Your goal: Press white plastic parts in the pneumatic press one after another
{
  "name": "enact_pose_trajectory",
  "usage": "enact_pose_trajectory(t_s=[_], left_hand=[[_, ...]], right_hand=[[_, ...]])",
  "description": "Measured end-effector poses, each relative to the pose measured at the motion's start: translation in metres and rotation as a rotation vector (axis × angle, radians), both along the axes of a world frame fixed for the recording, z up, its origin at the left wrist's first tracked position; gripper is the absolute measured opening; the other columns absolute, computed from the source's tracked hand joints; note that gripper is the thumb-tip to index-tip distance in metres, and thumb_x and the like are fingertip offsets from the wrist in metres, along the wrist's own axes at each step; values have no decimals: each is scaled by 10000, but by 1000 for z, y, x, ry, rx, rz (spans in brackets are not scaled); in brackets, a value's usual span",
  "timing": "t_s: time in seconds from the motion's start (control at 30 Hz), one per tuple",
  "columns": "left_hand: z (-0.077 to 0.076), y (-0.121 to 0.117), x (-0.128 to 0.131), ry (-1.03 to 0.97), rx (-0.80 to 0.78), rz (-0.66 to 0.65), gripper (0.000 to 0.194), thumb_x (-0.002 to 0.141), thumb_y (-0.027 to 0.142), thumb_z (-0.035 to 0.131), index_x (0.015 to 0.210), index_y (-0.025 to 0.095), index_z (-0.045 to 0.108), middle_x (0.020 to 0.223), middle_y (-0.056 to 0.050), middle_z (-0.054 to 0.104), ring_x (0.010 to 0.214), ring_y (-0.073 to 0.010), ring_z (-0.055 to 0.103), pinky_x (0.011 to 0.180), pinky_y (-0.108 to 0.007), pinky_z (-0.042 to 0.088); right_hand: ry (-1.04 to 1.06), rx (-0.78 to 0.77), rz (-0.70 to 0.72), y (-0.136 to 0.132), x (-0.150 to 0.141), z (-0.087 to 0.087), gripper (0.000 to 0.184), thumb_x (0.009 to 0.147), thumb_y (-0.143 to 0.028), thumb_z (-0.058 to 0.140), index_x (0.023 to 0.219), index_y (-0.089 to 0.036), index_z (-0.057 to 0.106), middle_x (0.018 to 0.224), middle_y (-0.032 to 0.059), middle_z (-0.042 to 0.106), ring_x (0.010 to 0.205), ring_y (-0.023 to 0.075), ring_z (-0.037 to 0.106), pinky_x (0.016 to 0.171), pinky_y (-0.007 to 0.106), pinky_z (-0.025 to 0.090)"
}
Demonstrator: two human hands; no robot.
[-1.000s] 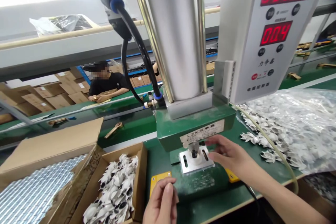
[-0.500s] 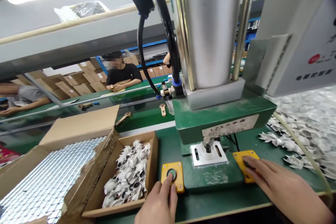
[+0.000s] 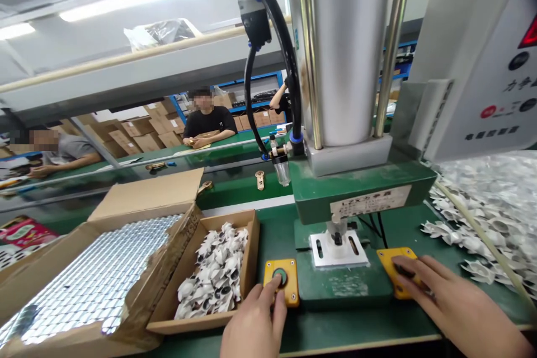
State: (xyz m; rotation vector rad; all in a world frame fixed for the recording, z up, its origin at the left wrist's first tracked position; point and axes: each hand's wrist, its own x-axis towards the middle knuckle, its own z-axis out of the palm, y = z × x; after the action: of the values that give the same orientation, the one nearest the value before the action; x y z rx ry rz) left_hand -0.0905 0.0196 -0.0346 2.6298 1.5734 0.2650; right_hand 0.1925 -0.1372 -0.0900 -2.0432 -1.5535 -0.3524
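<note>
The person's left hand (image 3: pixel 254 324) sits on a round green button (image 3: pixel 279 277) in a yellow box (image 3: pixel 291 285), and the right hand (image 3: pixel 440 302) lies on a second yellow box (image 3: pixel 388 260). Neither hand is closed around anything. The fingers stay apart and lie flat or press down. Both yellow boxes sit on the green counter (image 3: pixel 335 335), one on each side of a big metal press (image 3: pixel 339 50). Under the press is a small white plate (image 3: pixel 319 249). This setup seems made to keep both hands out from under the press. Near the left hand, a cardboard tray (image 3: pixel 188 321) holds many white pieces (image 3: pixel 213 274) with dark round spots. Beside the tray, an open box (image 3: pixel 146 193) holds a shiny silver sheet (image 3: pixel 88 279). More white pieces lie in a pile (image 3: pixel 482 235) past the right hand, close to hand.
</note>
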Motion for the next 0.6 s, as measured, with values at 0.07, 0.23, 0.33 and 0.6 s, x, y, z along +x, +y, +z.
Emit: enact_pose_trajectory(t_s=[0.07, 0.23, 0.33, 0.6], left_hand=[[4, 1, 1, -75, -62, -9, 324, 907, 292, 358, 1094, 309, 622, 987, -19, 667, 865, -186, 647, 689, -251, 475], [16, -3, 11, -313, -147, -75, 314, 903, 336, 353, 1029, 279, 634, 1015, -22, 665, 920, -204, 625, 817, -316, 461], [18, -7, 17, -478, -183, -139, 300, 894, 346, 373, 1009, 269, 639, 1005, -14, 673, 940, -184, 613, 835, -296, 449], [18, -21, 18, -730, -229, -142, 247, 859, 316, 457, 962, 252, 673, 953, -6, 694, 903, -163, 618, 832, -240, 437]], right_hand=[[148, -7, 14, 3, 1, 11, 329, 897, -518, 409, 1045, -299, 605, 990, 21, 666, 749, 182, 677, 484, 204, 541], [615, -20, 103, 24, 0, 40, 302, 848, -464, 539, 1102, -306, 583, 875, 12, 676, 690, 157, 662, 522, 164, 531], [765, -6, 213, 41, -3, 46, 327, 863, -427, 532, 1162, -297, 542, 1025, 50, 650, 777, 184, 646, 574, 205, 534], [975, 119, 243, 69, -27, 63, 424, 824, -495, 561, 1178, -276, 482, 1010, 61, 629, 677, 167, 583, 492, 230, 472]])
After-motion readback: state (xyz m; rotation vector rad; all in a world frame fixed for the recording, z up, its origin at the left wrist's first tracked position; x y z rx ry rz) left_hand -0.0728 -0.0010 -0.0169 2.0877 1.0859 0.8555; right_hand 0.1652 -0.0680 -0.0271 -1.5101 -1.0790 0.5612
